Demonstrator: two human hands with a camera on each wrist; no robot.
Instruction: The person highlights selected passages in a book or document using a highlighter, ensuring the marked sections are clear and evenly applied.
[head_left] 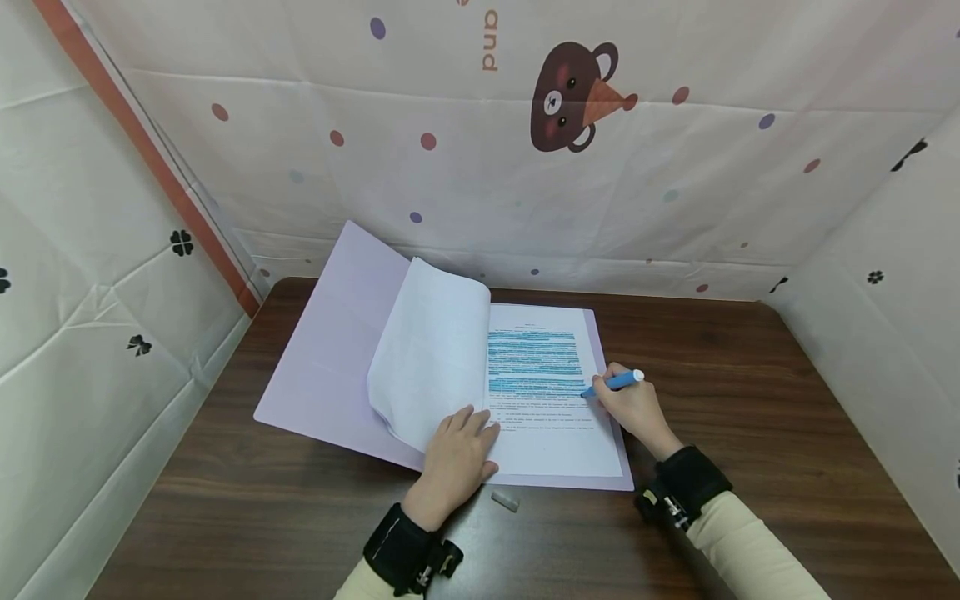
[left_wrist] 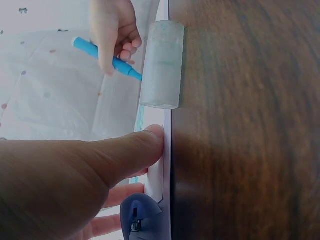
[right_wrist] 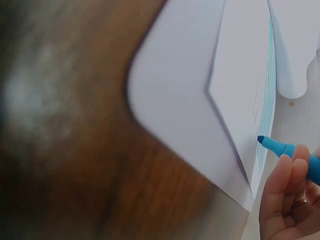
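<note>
- Head view, clock centred on the printed page (head_left: 555, 454): the page lies in an opened lilac folder (head_left: 322, 358), with turned-back sheets (head_left: 442, 342) at 9 to 10 o'clock. The upper lines are covered in blue; a few lines below remain unmarked, so most of the visible text appears done.
- The right hand (head_left: 636, 408), at 3 to 4 o'clock, pinches a blue marker (head_left: 621, 381), its tip at the lower limit of the blue band. The left hand (head_left: 456, 458), at 8 o'clock, lies palm down with fingers extended across the join of page and turned-back sheets, gripping nothing. A small pale cylinder (head_left: 506, 501) lies on the table (head_left: 570, 542) at 7 o'clock.
- Left-wrist view, clock centred on the frame: the left thumb reaches in from 8 o'clock, straight, at the page's near edge. The cylinder appears at 12 o'clock, the marker between 10 and 11.
- Right-wrist view, same clock: curled fingers at 4 o'clock hold the marker, its dark tip at 3 o'clock; writing pressure cannot be told.
</note>
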